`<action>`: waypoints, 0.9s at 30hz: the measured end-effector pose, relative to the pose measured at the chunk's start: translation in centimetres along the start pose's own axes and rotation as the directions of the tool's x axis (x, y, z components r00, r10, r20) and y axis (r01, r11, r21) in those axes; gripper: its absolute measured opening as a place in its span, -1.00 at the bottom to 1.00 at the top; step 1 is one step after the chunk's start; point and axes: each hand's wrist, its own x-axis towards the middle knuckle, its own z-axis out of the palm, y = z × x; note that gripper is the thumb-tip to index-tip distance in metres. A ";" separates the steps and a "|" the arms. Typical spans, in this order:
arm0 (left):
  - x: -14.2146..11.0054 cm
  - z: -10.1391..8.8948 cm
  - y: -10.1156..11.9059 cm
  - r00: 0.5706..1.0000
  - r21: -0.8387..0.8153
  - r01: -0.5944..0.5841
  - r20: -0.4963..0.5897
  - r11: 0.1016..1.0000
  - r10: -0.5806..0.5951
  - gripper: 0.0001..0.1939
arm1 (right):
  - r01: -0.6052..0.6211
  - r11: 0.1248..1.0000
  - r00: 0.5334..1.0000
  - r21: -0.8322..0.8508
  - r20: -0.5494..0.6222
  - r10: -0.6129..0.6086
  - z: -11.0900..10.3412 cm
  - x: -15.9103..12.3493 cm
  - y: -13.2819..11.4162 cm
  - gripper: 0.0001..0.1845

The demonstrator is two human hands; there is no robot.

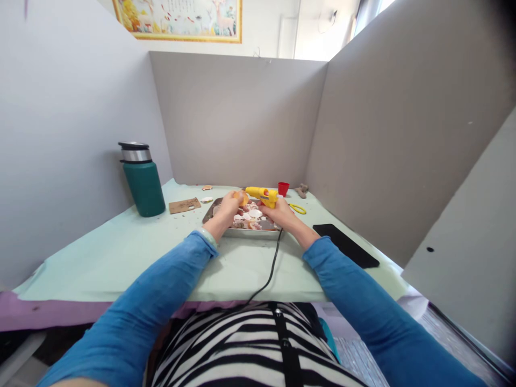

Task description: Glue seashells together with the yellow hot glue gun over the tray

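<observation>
My right hand [279,213] is closed around the handle of a yellow hot glue gun [262,195], its nozzle pointing left. A black cord [269,277] runs down from it over the table's front edge. Between the fingers of my left hand [229,208] is a small orange piece that looks like a seashell [242,198], close to the nozzle; whether they touch I cannot tell. Both hands are above a shallow metal tray [252,234] filled with white and pinkish shell pieces [253,214].
A green bottle [144,188] stands at left, near a brown board [184,206] and two small shell pieces [207,199]. Behind my right hand are a red cup [283,188], yellow-handled scissors [298,208] and a brownish lump [301,190]. A black flat pad [345,245] lies right. Grey partitions [237,118] enclose the table.
</observation>
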 end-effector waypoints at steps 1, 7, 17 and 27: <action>0.0 0.0 0.0 1.000 -0.003 0.004 -0.004 1.000 -0.004 -0.97 | 0.001 1.000 1.000 -0.003 0.001 -0.001 0.0 0.0 0.0 -0.80; 0.2 -0.1 0.0 1.000 -0.012 0.016 -0.020 1.000 -0.016 -0.97 | -0.019 1.000 1.000 -0.001 -0.010 0.019 0.0 0.1 0.1 -0.78; 0.2 -0.1 0.0 1.000 -0.032 0.028 0.005 0.999 -0.028 -0.94 | -0.010 1.000 1.000 -0.015 -0.005 0.010 -0.1 0.0 0.0 -0.79; 0.0 0.0 0.4 0.997 -0.141 0.075 -0.016 0.987 -0.078 -0.93 | -0.021 1.000 1.000 0.004 -0.009 0.021 0.0 0.2 0.4 -0.79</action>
